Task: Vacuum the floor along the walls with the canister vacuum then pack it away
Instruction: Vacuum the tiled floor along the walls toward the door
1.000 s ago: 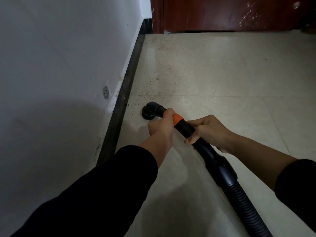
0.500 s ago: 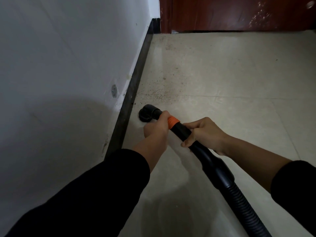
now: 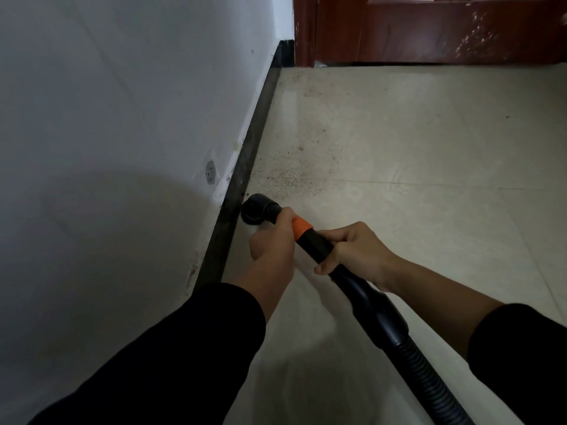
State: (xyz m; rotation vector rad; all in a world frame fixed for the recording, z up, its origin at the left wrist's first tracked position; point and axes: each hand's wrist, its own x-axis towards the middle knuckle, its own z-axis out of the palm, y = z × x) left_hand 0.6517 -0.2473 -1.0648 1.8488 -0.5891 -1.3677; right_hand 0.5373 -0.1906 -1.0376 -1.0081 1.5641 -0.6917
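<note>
nozzle point(image 3: 257, 210) edged closer to skirting point(image 3: 244, 167); left hand point(image 3: 271, 240), right hand point(image 3: 362, 253) both grip wand point(image 3: 316, 244)

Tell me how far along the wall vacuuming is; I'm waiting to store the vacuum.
Done: the cream tiled floor nearest the person looks speck-free. In hand: the left hand and right hand grip the black orange-ringed vacuum wand, its round black nozzle beside the black baseboard. Left: dark grit specks ahead, toward the red-brown wooden door, then packing away.

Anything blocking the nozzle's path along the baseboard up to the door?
Nothing visible. The nozzle sits beside the baseboard; ahead, only scattered dirt lies on the floor up to the door. Left hand and right hand grip the wand.
</note>
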